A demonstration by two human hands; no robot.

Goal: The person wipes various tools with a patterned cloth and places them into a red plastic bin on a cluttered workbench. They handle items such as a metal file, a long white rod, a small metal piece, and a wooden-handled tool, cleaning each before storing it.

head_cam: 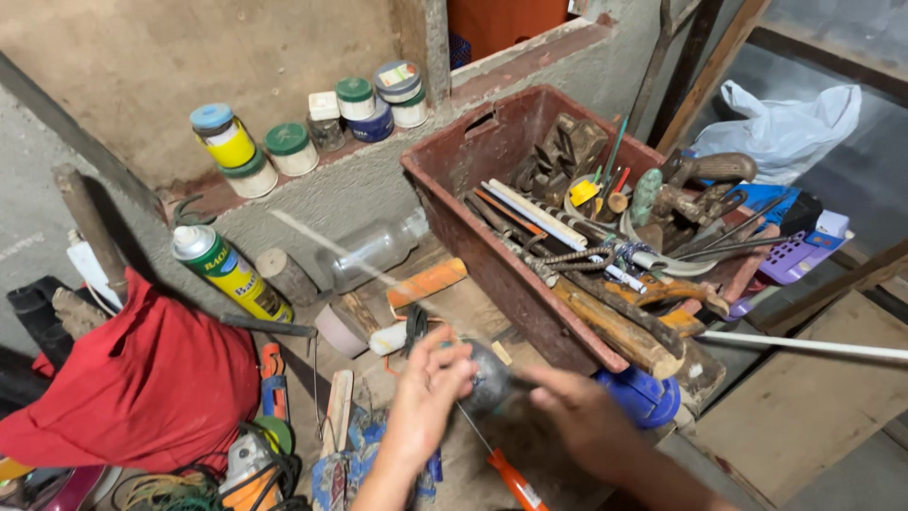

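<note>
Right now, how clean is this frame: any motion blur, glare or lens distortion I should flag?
Head view: both hands are motion-blurred, the left hand and right hand smearing around the dark round object between them; the red crate of tools and the spray can stay sharp; light is soft, with mild glare on the clear bottle; wide-angle bending shows at the edges.

To my right stands a dark red plastic crate [492, 241] packed with tools. A red cloth [151, 383] lies to my left, a green-and-yellow spray can [230, 273] behind it.
</note>
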